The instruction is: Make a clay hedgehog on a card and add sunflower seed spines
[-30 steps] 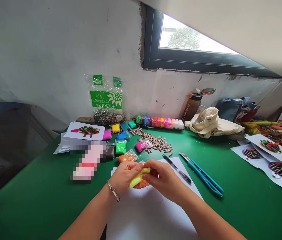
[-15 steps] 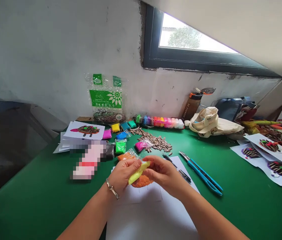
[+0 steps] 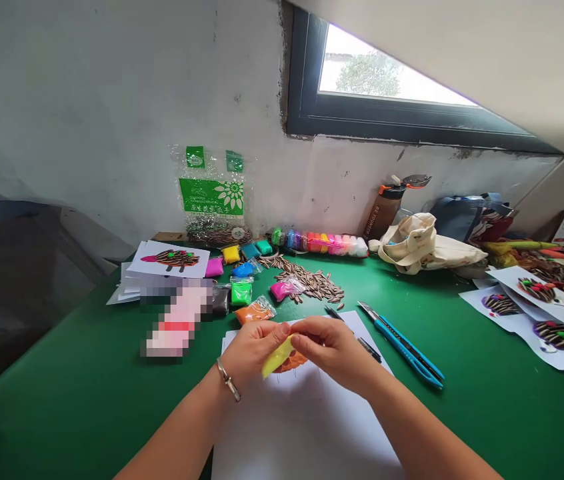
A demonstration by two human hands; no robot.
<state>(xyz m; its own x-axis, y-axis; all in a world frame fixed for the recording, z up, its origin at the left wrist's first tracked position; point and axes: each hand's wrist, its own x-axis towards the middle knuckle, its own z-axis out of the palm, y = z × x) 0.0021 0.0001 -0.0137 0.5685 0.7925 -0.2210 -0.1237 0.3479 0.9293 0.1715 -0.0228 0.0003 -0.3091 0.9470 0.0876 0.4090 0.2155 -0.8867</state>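
Observation:
Between both hands is a small packet of yellow modelling clay (image 3: 277, 359), tilted, its lower end pointing down to the left. My left hand (image 3: 255, 347) is closed on it from the left, thumb on top. From the right, my right hand (image 3: 329, 347) pinches its upper end with thumb and forefinger. Just beneath the hands, partly hidden by them, an orange clay shape (image 3: 293, 362) lies on white paper (image 3: 307, 427), with thin drawn lines below it. An orange clay packet (image 3: 256, 311) rests just beyond my left hand.
A blue utility knife (image 3: 402, 343) with its blade showing lies right of the paper, near black pens (image 3: 369, 349). Sunflower seeds (image 3: 312, 280) and clay packets (image 3: 241, 291) spread behind. Finished seed pictures (image 3: 557, 333) lie right, and another (image 3: 169, 259) tops a paper stack at left.
The yellow packet has turned and sunk slightly, and less of it shows. My hands have drawn closer together, with the right thumb now over the packet's upper end.

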